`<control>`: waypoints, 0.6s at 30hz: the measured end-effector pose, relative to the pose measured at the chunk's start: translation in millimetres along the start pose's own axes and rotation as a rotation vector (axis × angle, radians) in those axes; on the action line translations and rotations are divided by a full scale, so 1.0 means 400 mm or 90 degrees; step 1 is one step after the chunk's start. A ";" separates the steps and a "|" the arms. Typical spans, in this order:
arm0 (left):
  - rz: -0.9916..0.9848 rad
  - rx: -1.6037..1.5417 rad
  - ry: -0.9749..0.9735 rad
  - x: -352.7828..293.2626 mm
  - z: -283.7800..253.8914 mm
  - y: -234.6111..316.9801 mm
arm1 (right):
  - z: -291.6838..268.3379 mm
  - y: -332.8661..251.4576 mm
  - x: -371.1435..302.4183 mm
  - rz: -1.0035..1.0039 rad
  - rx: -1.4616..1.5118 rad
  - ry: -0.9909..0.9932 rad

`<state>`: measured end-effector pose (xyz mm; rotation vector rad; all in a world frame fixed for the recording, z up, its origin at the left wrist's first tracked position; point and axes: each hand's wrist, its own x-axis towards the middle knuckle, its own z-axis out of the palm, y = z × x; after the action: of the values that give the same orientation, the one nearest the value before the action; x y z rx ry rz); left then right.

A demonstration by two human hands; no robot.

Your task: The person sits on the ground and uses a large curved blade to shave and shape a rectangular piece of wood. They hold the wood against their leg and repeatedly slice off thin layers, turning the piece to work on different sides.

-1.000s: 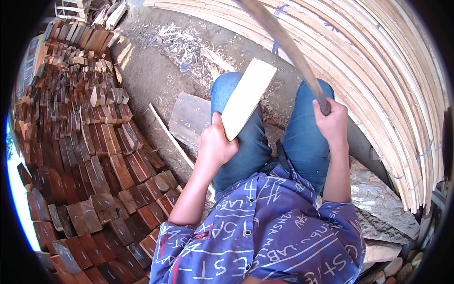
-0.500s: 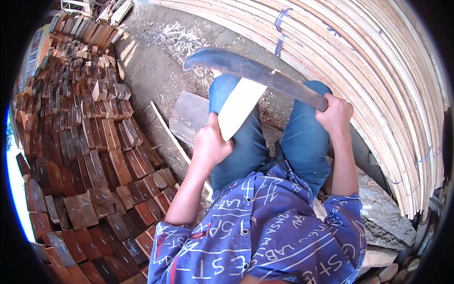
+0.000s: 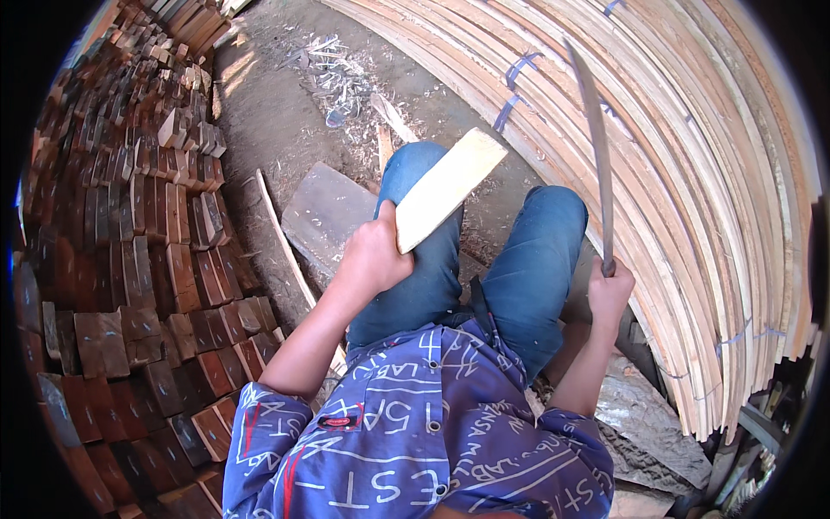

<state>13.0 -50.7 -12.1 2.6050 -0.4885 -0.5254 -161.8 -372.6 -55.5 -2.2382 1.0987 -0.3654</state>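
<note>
My left hand [image 3: 379, 251] is closed round the lower end of a pale, flat wooden block [image 3: 451, 186], which slants up and to the right over my left knee. In my right hand [image 3: 610, 290], out beyond my right knee, is the handle of a machete [image 3: 596, 130]. Its long dark blade points up and away, seen nearly edge-on and apart from the block. Beneath the block are my legs in blue jeans [image 3: 536, 259].
Stacked brown wooden blocks [image 3: 112, 337] fill the left side. Long bundled pale wood strips [image 3: 692, 173] curve along the right, tied with blue bands. A flat board [image 3: 324, 212], a thin stick [image 3: 281, 229] and wood shavings [image 3: 333, 73] lie on the dirt floor ahead.
The machete has swung from across the block to upright at the right, clear of it. My right hand has lowered. The block stays in my left hand, and the view has shifted.
</note>
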 end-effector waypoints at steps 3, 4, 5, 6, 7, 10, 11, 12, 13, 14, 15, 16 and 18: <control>-0.001 0.020 0.013 0.002 0.006 0.009 | 0.049 -0.195 -0.024 -0.158 -0.046 -0.102; 0.006 0.017 0.016 0.000 0.010 0.008 | 0.072 -0.230 -0.026 -0.218 -0.060 -0.137; 0.009 0.012 0.021 -0.003 0.012 0.004 | 0.090 -0.269 -0.033 -0.279 -0.072 -0.160; 0.012 0.010 0.031 -0.003 0.008 0.003 | 0.102 -0.301 -0.028 -0.346 -0.080 -0.182; 0.009 0.002 0.028 -0.004 0.003 0.007 | 0.141 -0.290 -0.017 -0.359 -0.107 -0.206; -0.009 -0.016 0.025 -0.019 -0.008 0.005 | 0.189 -0.256 0.037 -0.400 -0.115 -0.180; -0.011 -0.021 0.026 -0.018 -0.006 -0.002 | 0.168 -0.276 0.041 -0.400 -0.164 -0.180; -0.004 -0.026 0.025 -0.015 -0.006 -0.005 | 0.157 -0.268 0.046 -0.391 -0.181 -0.149; -0.002 -0.032 0.025 -0.019 -0.010 -0.015 | 0.143 -0.254 0.060 -0.381 -0.198 -0.118; 0.000 -0.043 0.031 -0.021 -0.008 -0.029 | 0.123 -0.212 0.098 -0.306 -0.240 -0.090; -0.003 -0.054 0.038 -0.029 -0.003 -0.053 | 0.091 -0.173 0.138 -0.223 -0.235 -0.075; 0.007 -0.066 0.043 -0.025 0.002 -0.067 | 0.042 -0.123 0.178 -0.083 -0.209 -0.053; -0.017 -0.072 0.037 -0.037 -0.008 -0.083 | -0.065 -0.037 0.229 -0.002 -0.232 0.024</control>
<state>9.7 -15.4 -21.1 2.5139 -0.3938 -0.4713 -108.8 -448.2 -27.6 -2.5575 1.2654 -0.2226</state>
